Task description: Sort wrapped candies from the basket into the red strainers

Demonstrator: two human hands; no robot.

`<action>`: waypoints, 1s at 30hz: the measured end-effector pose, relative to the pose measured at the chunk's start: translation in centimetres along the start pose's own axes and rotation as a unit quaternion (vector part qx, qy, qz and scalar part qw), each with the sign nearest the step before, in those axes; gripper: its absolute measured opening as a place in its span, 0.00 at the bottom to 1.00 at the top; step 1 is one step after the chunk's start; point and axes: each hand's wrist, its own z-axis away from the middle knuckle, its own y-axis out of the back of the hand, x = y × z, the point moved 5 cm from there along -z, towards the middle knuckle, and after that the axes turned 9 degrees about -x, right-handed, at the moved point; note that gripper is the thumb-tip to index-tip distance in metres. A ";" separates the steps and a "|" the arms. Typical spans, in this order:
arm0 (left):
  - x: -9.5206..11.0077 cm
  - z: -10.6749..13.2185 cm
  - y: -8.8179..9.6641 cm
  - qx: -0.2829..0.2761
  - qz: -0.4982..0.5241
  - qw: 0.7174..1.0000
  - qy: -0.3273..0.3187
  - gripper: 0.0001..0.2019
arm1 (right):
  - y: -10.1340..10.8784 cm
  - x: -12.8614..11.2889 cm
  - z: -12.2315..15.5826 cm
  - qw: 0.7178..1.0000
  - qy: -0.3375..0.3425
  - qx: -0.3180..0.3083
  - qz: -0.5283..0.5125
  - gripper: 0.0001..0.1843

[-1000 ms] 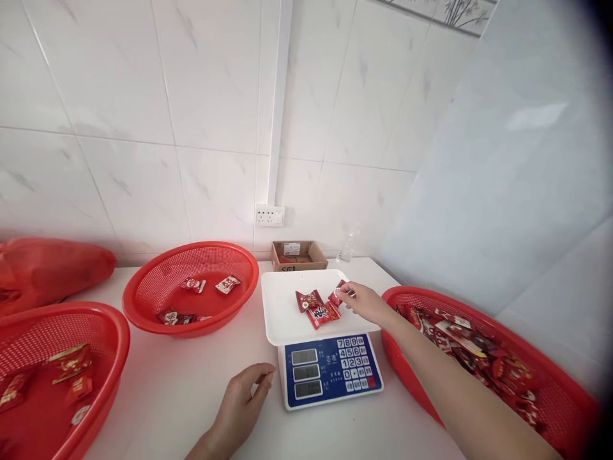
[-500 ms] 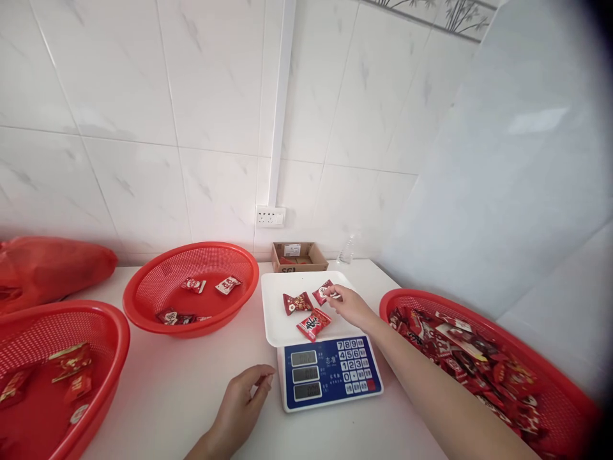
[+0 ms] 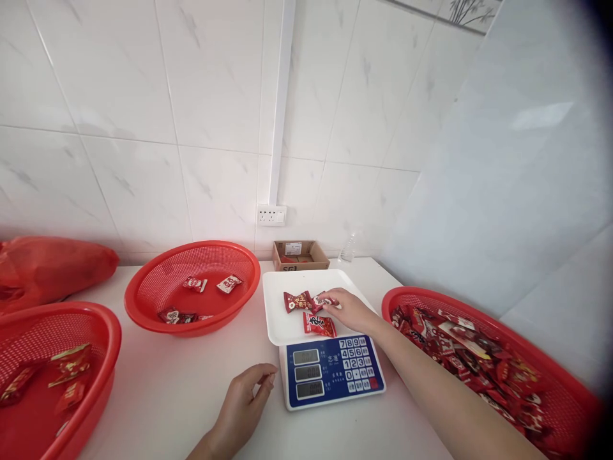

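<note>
My right hand (image 3: 348, 310) pinches a small red-and-white snack packet (image 3: 322, 301) over the white tray (image 3: 280, 329) of a weighing scale. Left of it, close against it, lies a dark red packet (image 3: 297, 301) with yellow lettering. Just below, a bright red packet (image 3: 320, 324) with black-and-white print rests on the tray. The scale's blue panel (image 3: 334, 372) has number keys and three grey displays, whose digits are too faint to read. My left hand (image 3: 245, 399) rests loosely closed on the table beside the panel's left edge, nothing visible in it.
To the right stands a red basket (image 3: 393, 295) heaped with red packets. Two more red baskets, one behind (image 3: 143, 268) and one at front left (image 3: 108, 377), hold several packets each. Behind the scale are a small cardboard box (image 3: 311, 259) and a clear plastic object (image 3: 347, 248).
My right hand has shifted the red-and-white packet slightly left, up against the dark red one. The bright red packet has turned and slid a little right. My left hand stays put.
</note>
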 end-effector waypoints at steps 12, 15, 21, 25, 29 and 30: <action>0.1 0.2 -0.2 -0.017 -0.014 1.000 0.000 0.13 | -1.8 -3.8 2.3 0.997 0.023 -0.076 0.008 0.21; 0.1 0.2 -0.1 -0.012 -0.011 1.000 -0.009 0.13 | -1.7 -3.8 2.2 0.999 0.022 -0.048 -0.002 0.17; 0.4 0.2 -0.1 -0.015 -0.013 1.000 0.001 0.14 | -1.5 -4.1 2.5 0.996 -0.004 -0.032 -0.082 0.14; 0.1 0.1 -0.1 -0.013 -0.015 1.000 0.004 0.14 | 0.9 -3.1 3.6 0.997 -0.046 0.017 -0.057 0.13; -0.3 0.0 -0.1 -0.006 -0.026 1.000 0.000 0.14 | 5.4 0.6 6.5 0.986 -0.134 0.096 0.004 0.14; -0.4 0.0 -0.1 -0.005 -0.029 1.000 0.003 0.14 | 6.5 1.9 7.5 0.981 -0.155 0.114 -0.006 0.15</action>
